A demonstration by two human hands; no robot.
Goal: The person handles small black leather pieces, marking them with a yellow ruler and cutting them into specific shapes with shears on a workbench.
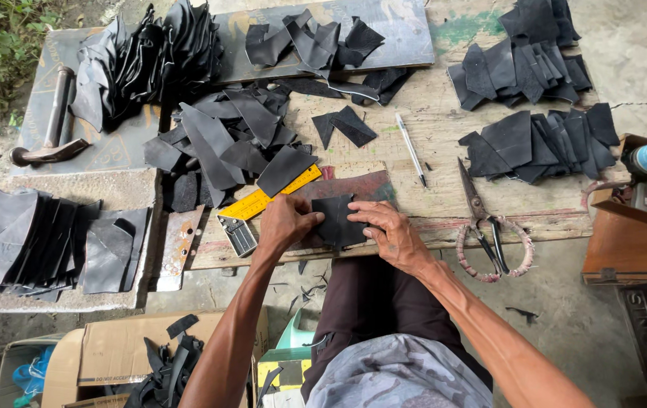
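Observation:
Both my hands rest on one small black leather piece [336, 219] that lies on a dark reddish cutting mat [361, 187] at the front edge of a wooden board [444, 151]. My left hand [284, 223] presses the piece's left side with fingertips at its edge. My right hand [391, 230] pins its right side, fingers curled over the piece. A yellow ruler [270, 195] lies just behind my left hand, with a small metal tool [237, 234] beside it.
Scissors with wrapped handles [486, 227] and a white pen [411, 149] lie to the right. Heaps of black cut pieces [225, 136] cover the board; stacks sit at the right [535, 143] and left [29, 238]. A hammer [51, 128] lies far left. Cardboard boxes [119, 351] stand below.

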